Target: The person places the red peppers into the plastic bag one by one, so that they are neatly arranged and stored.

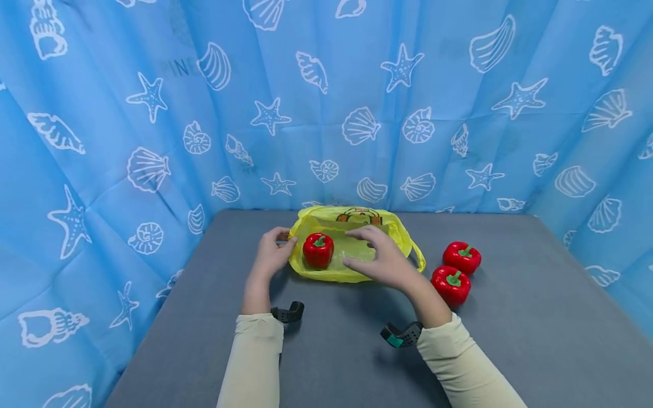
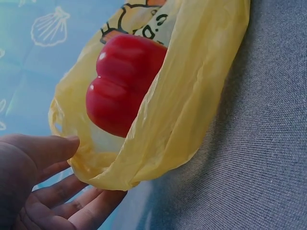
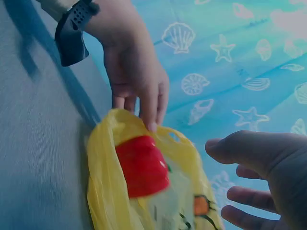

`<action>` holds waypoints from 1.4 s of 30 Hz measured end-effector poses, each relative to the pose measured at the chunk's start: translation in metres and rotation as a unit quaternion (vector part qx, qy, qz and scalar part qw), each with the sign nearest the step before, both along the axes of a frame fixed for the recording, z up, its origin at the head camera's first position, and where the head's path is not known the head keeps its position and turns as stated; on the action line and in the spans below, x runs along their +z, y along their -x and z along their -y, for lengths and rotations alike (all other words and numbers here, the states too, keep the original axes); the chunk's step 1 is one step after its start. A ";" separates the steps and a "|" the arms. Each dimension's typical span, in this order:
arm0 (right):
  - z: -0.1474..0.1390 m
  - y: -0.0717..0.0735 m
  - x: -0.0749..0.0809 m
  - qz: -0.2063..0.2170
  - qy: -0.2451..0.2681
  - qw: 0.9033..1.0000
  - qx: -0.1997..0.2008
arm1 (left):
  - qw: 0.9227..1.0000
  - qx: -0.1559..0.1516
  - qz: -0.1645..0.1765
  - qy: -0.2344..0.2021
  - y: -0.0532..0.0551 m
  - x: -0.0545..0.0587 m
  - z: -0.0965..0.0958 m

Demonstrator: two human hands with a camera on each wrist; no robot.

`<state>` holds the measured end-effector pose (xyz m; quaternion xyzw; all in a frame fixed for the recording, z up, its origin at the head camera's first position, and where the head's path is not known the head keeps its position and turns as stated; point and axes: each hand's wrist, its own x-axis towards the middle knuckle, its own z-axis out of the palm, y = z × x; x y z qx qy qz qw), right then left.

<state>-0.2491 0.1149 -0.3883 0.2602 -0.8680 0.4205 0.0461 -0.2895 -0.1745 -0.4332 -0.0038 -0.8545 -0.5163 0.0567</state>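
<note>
A yellow plastic bag (image 1: 352, 276) lies with its mouth spread toward me, a cartoon print on its far side. Inside its left part is a red bell pepper (image 1: 317, 253) with a green stem. My left hand (image 1: 270, 253) pinches the bag's left rim, the thumb inside the edge and the fingers behind it, as the left wrist view shows. Over the right part of the bag's mouth, my right hand (image 1: 380, 258) hovers with thumb and fingers spread apart, holding nothing. In the right wrist view, the right hand (image 3: 268, 177) is apart from the bag.
Two more red bell peppers, a rear one (image 1: 461, 258) and a nearer one (image 1: 451, 286), sit together right of the bag beside my right forearm. The grey table (image 1: 326, 362) ends at a blue shell-print curtain (image 1: 326, 113) behind and at the sides.
</note>
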 end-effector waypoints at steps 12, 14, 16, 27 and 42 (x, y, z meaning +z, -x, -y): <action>-0.079 -0.032 -0.006 -0.056 -0.056 0.995 -0.054 | 1.000 0.002 0.003 0.009 -0.001 -0.001 -0.001; -0.089 -0.033 -0.010 -0.057 -0.064 0.994 -0.061 | 1.000 0.005 0.003 0.011 -0.001 -0.002 -0.001; -0.099 -0.035 -0.012 -0.057 -0.073 0.993 -0.070 | 1.000 0.006 0.003 0.012 -0.001 -0.003 -0.001; -0.144 -0.045 -0.019 -0.046 -0.097 0.988 -0.112 | 1.000 0.010 -0.005 0.014 -0.001 -0.001 -0.002; -0.167 -0.050 -0.028 0.021 -0.114 0.985 -0.127 | 1.000 0.009 -0.005 0.015 -0.003 -0.001 0.000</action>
